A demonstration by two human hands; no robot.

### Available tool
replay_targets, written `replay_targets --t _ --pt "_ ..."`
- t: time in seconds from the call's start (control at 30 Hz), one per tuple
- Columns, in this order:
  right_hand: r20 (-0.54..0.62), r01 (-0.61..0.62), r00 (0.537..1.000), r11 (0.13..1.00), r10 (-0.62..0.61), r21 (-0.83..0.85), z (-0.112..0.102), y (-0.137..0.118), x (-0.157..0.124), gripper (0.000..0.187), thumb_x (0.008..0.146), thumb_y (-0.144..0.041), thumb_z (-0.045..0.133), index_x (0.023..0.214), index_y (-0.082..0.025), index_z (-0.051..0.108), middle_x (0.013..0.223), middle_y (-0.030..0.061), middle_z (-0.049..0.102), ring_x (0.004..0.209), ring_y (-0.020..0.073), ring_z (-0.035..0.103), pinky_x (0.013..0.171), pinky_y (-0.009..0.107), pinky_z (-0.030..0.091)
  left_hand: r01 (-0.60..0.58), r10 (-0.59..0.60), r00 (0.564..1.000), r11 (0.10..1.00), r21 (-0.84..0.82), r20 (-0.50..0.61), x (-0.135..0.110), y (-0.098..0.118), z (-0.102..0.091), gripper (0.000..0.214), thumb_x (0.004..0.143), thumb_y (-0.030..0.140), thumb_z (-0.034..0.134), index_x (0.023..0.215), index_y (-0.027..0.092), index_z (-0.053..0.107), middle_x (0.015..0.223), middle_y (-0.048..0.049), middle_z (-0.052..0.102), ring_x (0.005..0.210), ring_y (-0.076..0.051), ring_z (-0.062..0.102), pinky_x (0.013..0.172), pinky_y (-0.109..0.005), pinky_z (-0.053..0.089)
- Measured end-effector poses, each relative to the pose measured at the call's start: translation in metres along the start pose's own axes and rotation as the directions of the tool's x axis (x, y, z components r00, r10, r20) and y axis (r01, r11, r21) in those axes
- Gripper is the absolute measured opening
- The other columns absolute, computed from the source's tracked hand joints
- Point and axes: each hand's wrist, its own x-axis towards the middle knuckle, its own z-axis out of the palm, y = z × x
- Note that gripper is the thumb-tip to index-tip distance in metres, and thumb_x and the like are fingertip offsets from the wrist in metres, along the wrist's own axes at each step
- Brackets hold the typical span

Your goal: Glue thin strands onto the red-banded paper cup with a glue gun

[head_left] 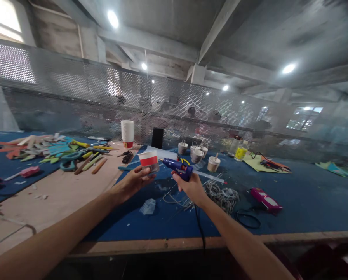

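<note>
Between the fingers of my left hand (pixel 140 175) is a paper cup (pixel 148 158), white with a red band and a greyish lower part. My right hand (pixel 190 186) grips a blue hot glue gun (pixel 176 167) with a small red light on its body. Its nozzle points left, close to the cup's side; whether it touches, I cannot tell. A clear glue stick (pixel 210 177) juts from the gun's back, and a black cord (pixel 199 223) hangs below. Under my right hand lies a tangled grey cord (pixel 225 196). A crumpled clear plastic piece (pixel 148 207) rests below the cup.
A stack of paper cups (pixel 127 132) stands behind. Several cord-wrapped cups (pixel 197 155) are at centre back, beside a cup with a stick (pixel 213 163). Scissors (pixel 69 161) and coloured scraps (pixel 46 147) lie left. A magenta device (pixel 265 200) and yellow-labelled bottle (pixel 240 150) are right.
</note>
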Motion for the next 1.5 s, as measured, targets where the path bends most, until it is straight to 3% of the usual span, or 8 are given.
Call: replay_targets --t 0.1,0.2,0.33,0.9,1.1,1.3,1.5 --pt "0.019 0.053 0.999 0.987 -0.051 -0.151 -0.001 0.003 -0.003 0.034 0.091 -0.054 0.068 0.091 -0.021 0.073 0.057 -0.001 0.058 0.052 0.0167 0.055 0.053 0.03 0.046 -0.004 0.004 1.0 1.0 0.017 0.024 -0.003 0.001 0.002 0.035 0.076 0.02 0.089 0.109 0.018 0.079 0.112 -0.0078 0.08 0.088 -0.019 0.077 0.087 -0.03 0.06" --pt "0.059 0.206 0.979 0.937 -0.197 -0.281 -0.003 0.005 -0.006 0.029 0.093 -0.051 0.069 0.09 -0.022 0.071 0.068 0.0011 0.063 0.063 0.018 0.059 0.061 0.03 0.048 -0.002 0.0 0.999 0.999 0.042 0.041 -0.005 0.001 0.004 0.034 0.077 0.023 0.088 0.109 0.019 0.079 0.113 -0.0067 0.08 0.094 -0.02 0.076 0.09 -0.03 0.06" --pt "0.134 0.328 0.944 0.887 -0.3 -0.324 -0.003 0.006 -0.008 0.021 0.097 -0.043 0.064 0.092 -0.023 0.069 0.081 0.002 0.065 0.072 0.0176 0.061 0.071 0.031 0.051 -0.009 0.007 0.999 0.999 0.053 0.038 -0.006 0.002 0.006 0.032 0.076 0.021 0.089 0.106 0.02 0.079 0.107 -0.006 0.079 0.091 -0.019 0.076 0.088 -0.03 0.06" --pt "0.129 0.34 0.94 0.854 -0.315 -0.393 -0.002 0.023 -0.005 0.024 0.098 -0.046 0.062 0.093 -0.023 0.065 0.085 0.0017 0.069 0.075 0.0179 0.063 0.069 0.027 0.047 -0.036 0.032 0.998 0.996 0.085 0.057 0.002 -0.006 -0.004 0.037 0.075 0.024 0.09 0.109 0.019 0.077 0.111 -0.0089 0.079 0.093 -0.023 0.077 0.09 -0.036 0.06" --pt "0.104 0.393 0.915 0.808 -0.389 -0.439 -0.002 0.032 -0.003 0.025 0.098 -0.047 0.062 0.092 -0.023 0.063 0.082 0.0004 0.068 0.071 0.0167 0.063 0.067 0.026 0.044 -0.017 0.012 0.999 0.994 0.106 0.049 0.0 -0.004 -0.002 0.038 0.075 0.027 0.091 0.109 0.02 0.075 0.113 -0.0088 0.078 0.095 -0.023 0.077 0.094 -0.037 0.058" --pt "0.132 0.418 0.901 0.745 -0.413 -0.521 -0.005 0.029 -0.003 0.024 0.099 -0.047 0.061 0.096 -0.023 0.065 0.081 0.0 0.068 0.067 0.0158 0.061 0.064 0.025 0.041 -0.024 0.019 0.999 0.993 0.113 0.043 0.0 -0.004 -0.001 0.036 0.076 0.025 0.089 0.109 0.022 0.076 0.113 -0.0079 0.078 0.093 -0.023 0.077 0.092 -0.037 0.059" --pt "0.129 0.396 0.912 0.749 -0.39 -0.532 -0.006 0.028 -0.003 0.025 0.099 -0.047 0.06 0.095 -0.022 0.064 0.08 -0.0006 0.068 0.065 0.0148 0.059 0.062 0.024 0.04 -0.034 0.027 0.998 0.993 0.114 0.063 -0.002 -0.003 -0.001 0.034 0.076 0.026 0.089 0.107 0.022 0.076 0.108 -0.0075 0.078 0.092 -0.023 0.076 0.09 -0.035 0.06"
